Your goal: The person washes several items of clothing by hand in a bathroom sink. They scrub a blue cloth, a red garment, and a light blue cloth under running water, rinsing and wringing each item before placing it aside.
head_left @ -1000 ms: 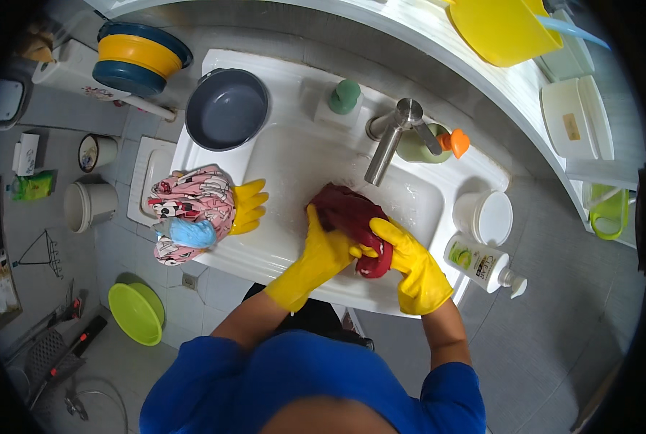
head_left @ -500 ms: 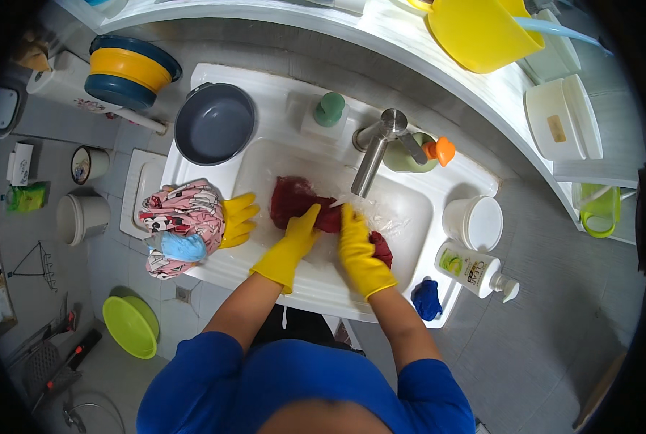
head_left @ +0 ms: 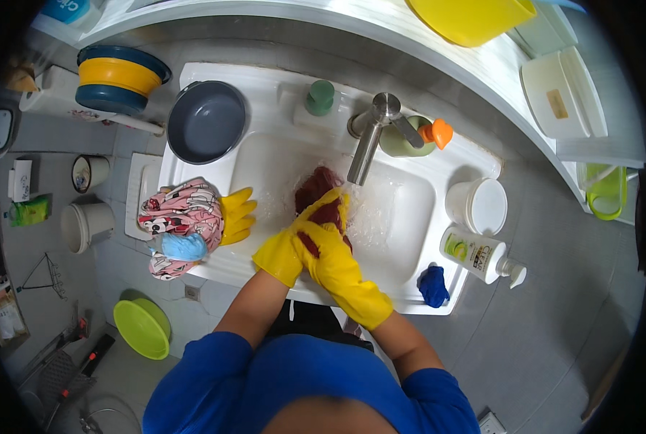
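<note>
Both my hands wear yellow rubber gloves and meet over the white sink (head_left: 410, 217), gripping a wet dark-red cloth (head_left: 314, 186). My left hand (head_left: 292, 244) is closed on it, with fingers reaching up under the running metal tap (head_left: 367, 150). Crossed in close against it, my right hand (head_left: 328, 254) is wrapped round the lower part of the cloth. The far end of the cloth hangs into the basin. Some of my fingers are hidden by the cloth and by each other.
On the sink's edges stand a grey basin (head_left: 205, 123), a green-capped bottle (head_left: 320, 98), an orange-topped bottle (head_left: 407, 137), a white tub (head_left: 476, 207), a white pump bottle (head_left: 478, 253) and a blue cloth (head_left: 433, 286). Pink fabric (head_left: 189, 217) and a spare yellow glove (head_left: 237, 216) lie left.
My hands have come together near the middle, the right moving leftward to the left. The red cloth, spread across the basin before, is now bunched up between them under the tap.
</note>
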Available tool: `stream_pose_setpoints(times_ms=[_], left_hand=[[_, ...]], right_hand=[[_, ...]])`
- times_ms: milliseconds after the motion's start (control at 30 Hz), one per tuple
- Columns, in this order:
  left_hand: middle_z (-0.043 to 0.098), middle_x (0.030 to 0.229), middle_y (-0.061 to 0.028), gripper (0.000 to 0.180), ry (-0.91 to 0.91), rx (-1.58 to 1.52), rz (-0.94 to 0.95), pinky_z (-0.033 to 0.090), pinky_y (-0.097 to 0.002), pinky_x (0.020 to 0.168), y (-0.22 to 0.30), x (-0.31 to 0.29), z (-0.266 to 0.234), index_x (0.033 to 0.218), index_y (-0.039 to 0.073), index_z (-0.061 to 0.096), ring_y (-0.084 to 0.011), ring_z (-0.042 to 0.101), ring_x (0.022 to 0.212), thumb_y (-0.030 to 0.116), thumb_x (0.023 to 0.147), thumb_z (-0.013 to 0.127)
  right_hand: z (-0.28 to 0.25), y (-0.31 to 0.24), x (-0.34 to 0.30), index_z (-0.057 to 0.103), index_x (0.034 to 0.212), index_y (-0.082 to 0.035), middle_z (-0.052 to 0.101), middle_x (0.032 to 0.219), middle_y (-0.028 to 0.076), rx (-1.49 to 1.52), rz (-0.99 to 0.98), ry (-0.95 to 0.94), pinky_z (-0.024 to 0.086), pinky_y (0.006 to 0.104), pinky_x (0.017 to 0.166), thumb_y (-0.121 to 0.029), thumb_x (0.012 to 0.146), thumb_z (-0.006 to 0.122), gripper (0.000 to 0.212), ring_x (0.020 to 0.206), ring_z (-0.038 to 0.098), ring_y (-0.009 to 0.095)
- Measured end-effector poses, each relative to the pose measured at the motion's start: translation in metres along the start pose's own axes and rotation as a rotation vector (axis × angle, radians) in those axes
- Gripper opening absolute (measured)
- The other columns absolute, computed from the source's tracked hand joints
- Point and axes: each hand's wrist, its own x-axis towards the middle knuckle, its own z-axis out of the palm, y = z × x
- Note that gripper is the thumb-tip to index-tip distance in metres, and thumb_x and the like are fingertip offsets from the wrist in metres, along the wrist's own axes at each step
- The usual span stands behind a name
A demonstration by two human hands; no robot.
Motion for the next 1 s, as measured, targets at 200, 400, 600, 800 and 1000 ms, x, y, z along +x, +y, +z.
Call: stream_pose_setpoints(times_ms=[200, 400, 600, 800, 1000], left_hand=[[0.063, 0.116, -0.0160, 0.045, 0.367, 0.311, 0.391, 0.050, -0.0359, 0.093, 0.001, -0.009, -0.002, 0.125, 0.003, 0.057, -0.0255, 0.061, 0.109, 0.028, 0.090, 0.067], [0.067, 0.104, -0.0127, 0.034, 0.266, 1.324, 0.542, 0.051, -0.0323, 0.083, 0.014, -0.056, 0.006, 0.113, 0.000, 0.064, -0.0211, 0.064, 0.092, 0.013, 0.082, 0.070], [0.070, 0.082, -0.0081, 0.026, 0.133, 2.415, -0.485, 0.051, -0.0350, 0.071, 0.017, -0.087, 0.112, 0.097, 0.012, 0.073, -0.0210, 0.066, 0.078, 0.023, 0.073, 0.074], [0.071, 0.091, -0.0128, 0.041, 0.249, 2.279, -0.392, 0.053, -0.0369, 0.074, 0.036, -0.102, 0.164, 0.109, 0.005, 0.068, -0.0274, 0.068, 0.084, 0.024, 0.073, 0.074], [0.066, 0.110, -0.0180, 0.037, 0.598, 2.757, 0.716, 0.048, -0.0427, 0.090, 0.045, -0.062, 0.087, 0.114, 0.006, 0.065, -0.0351, 0.061, 0.107, 0.016, 0.079, 0.069]], right_hand=[[0.018, 0.035, 0.029, 0.062, 0.116, -0.001, 0.068, 0.106, 0.017, 0.241, 0.342, 0.205, 0.050, 0.0346, 0.087, -0.025, 0.094, 0.062, 0.033, 0.098, 0.064, 0.029], [-0.050, 0.077, 0.023, 0.048, 0.138, -0.008, 0.055, 0.132, 0.015, 0.631, 0.549, -0.080, 0.049, 0.0333, 0.092, -0.021, 0.087, 0.072, 0.058, 0.115, 0.056, 0.024], [-0.083, 0.007, 0.024, 0.039, 0.145, -0.011, 0.026, 0.156, 0.018, 0.075, 0.004, -0.286, 0.028, 0.0422, 0.114, -0.015, 0.078, 0.078, 0.078, 0.143, 0.024, 0.032], [-0.047, 0.096, 0.048, 0.060, 0.117, -0.007, 0.066, 0.089, 0.013, 0.442, 0.489, -0.218, 0.048, 0.0281, 0.055, -0.014, 0.077, 0.074, 0.042, 0.064, 0.059, 0.017], [-0.045, 0.141, 0.058, 0.044, 0.138, -0.010, 0.053, 0.126, 0.023, -0.341, 0.130, 0.034, 0.052, 0.0409, 0.086, -0.008, 0.077, 0.071, 0.066, 0.102, 0.060, 0.033]])
